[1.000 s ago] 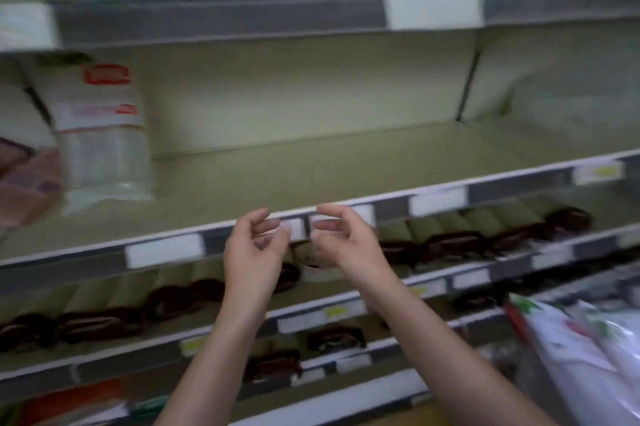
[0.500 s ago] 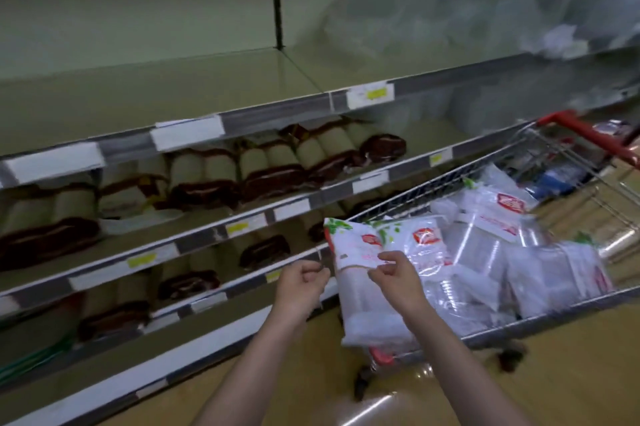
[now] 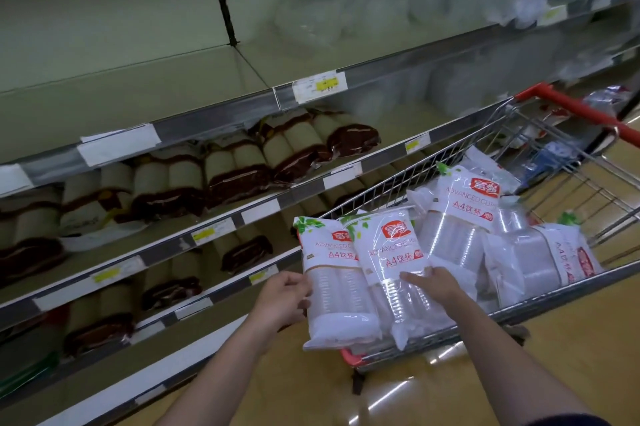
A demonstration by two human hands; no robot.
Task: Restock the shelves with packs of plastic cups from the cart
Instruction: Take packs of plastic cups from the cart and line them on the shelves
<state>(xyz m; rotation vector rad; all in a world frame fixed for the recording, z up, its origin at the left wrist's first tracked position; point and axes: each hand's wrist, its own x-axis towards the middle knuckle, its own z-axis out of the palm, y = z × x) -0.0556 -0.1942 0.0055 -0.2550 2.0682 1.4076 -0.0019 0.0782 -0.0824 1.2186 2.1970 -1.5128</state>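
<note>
A wire shopping cart [image 3: 540, 299] with a red handle stands at the right, holding several white packs of clear plastic cups. My left hand [image 3: 282, 301] grips the left edge of the nearest pack [image 3: 334, 290], which stands upright over the cart's front corner. My right hand [image 3: 433, 285] lies on the pack beside it [image 3: 389, 252], fingers spread over its clear lower half. More packs [image 3: 464, 214] lie deeper in the cart. The bare upper shelf [image 3: 145, 93] runs across the left above.
Lower shelves hold rows of brown-and-tan cup packs [image 3: 239, 172]. Clear plastic goods [image 3: 381, 2] fill the upper shelf at the right. Shelf rails carry white and yellow price tags [image 3: 320, 86]. Yellowish floor [image 3: 346, 401] shows below the cart.
The view swung from the bare shelf down and right to the cart. Both hands, held together holding nothing at the shelf rail a second ago, now reach onto two packs at the cart's front.
</note>
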